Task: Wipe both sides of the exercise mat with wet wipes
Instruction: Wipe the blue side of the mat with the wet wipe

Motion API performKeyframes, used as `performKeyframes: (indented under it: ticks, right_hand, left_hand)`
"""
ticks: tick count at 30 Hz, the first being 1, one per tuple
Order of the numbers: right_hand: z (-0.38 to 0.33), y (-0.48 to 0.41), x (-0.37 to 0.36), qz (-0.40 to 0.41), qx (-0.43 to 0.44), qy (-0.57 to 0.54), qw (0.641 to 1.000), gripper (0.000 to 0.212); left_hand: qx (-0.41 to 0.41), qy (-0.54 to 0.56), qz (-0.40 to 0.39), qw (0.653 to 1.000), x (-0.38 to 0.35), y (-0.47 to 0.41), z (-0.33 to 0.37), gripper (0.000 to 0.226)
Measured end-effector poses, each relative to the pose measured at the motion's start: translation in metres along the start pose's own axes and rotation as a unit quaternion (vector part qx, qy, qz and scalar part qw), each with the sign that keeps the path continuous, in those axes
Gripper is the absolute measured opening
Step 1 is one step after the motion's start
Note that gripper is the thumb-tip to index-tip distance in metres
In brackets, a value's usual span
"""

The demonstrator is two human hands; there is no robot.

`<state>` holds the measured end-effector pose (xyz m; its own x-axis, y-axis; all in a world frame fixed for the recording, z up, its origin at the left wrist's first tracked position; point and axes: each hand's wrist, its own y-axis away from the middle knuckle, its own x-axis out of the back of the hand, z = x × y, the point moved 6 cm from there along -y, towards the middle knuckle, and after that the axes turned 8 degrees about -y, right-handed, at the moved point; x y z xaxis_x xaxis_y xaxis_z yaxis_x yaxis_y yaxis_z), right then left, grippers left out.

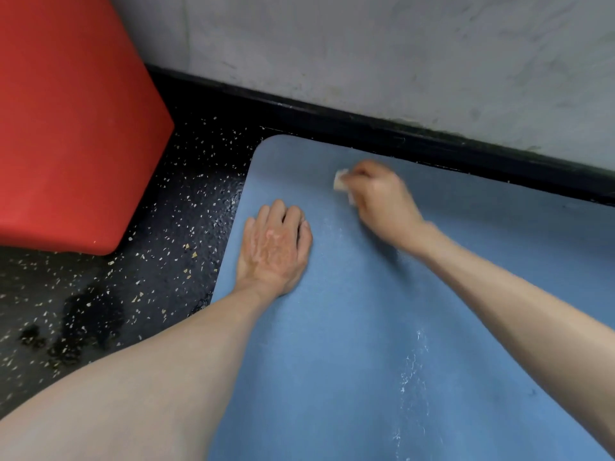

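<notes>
One blue mat (366, 327), one wet wipe (340, 180) — right hand (382, 201) curled round it near the wall-side edge; left hand (274, 247) flat, fingers straight — beside the mat's left edge.

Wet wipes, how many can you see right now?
1. One white wet wipe is gripped in the right hand, pressed to the blue exercise mat near its far edge; the hand could hide more.

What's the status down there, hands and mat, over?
Left hand flat on blue mat, pressing. Right hand grips wet wipe on mat's far end. White streaks on near part. Red block beside, not blocking.
</notes>
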<state>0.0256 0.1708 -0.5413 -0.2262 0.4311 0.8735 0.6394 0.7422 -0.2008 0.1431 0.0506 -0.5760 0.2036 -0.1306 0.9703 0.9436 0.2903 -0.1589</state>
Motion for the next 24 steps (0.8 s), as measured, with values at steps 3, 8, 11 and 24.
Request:
performKeyframes:
  ticks: [3, 8, 11, 24]
  right_hand:
    - [0.023, -0.021, 0.008, 0.033, -0.057, 0.050, 0.997, 0.024]
    - [-0.020, 0.041, -0.002, -0.033, 0.076, 0.038, 0.996, 0.033]
    - [-0.003, 0.018, 0.000, -0.048, 0.072, 0.040, 0.995, 0.032]
    - [0.018, 0.027, 0.008, -0.036, 0.024, -0.002, 0.999, 0.040]
  left_hand:
    - [0.002, 0.003, -0.001, 1.000, -0.001, -0.001, 0.000, 0.030]
    - [0.001, -0.011, 0.003, 1.000, -0.001, -0.001, -0.001, 0.028]
    - [0.001, -0.004, 0.001, 1.000, 0.000, -0.001, -0.001, 0.028]
    - [0.008, -0.004, -0.007, 1.000, -0.001, -0.001, -0.002, 0.030]
